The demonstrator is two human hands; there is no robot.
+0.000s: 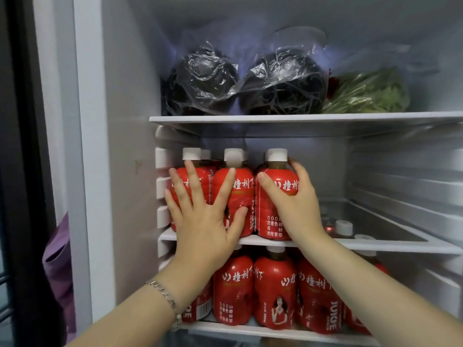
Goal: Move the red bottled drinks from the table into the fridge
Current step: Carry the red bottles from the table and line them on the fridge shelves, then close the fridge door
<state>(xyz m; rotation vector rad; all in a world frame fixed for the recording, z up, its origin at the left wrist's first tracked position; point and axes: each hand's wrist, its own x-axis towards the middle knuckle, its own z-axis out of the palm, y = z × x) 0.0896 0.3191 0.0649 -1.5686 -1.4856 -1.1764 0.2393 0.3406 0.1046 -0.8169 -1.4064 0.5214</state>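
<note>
Step in hand: placement. Right hand [292, 205] wraps the red bottle [270, 219] on the middle shelf [375, 243], near edge; left hand [200, 217] — fingers spread flat — steadies two neighbouring bottles [244, 194]. Next: push it back, release.

Frame centre: left hand [203, 216] lies flat, fingers spread, against two red bottles [240, 186] at the left end of the middle shelf [375, 244]. The right hand [290, 201] grips a third bottle [273, 221] just beside them. A bottle row [274, 284] stands on the lower shelf [275, 333]; dark bags [203, 78] and greens [370, 93] sit up top.
</note>
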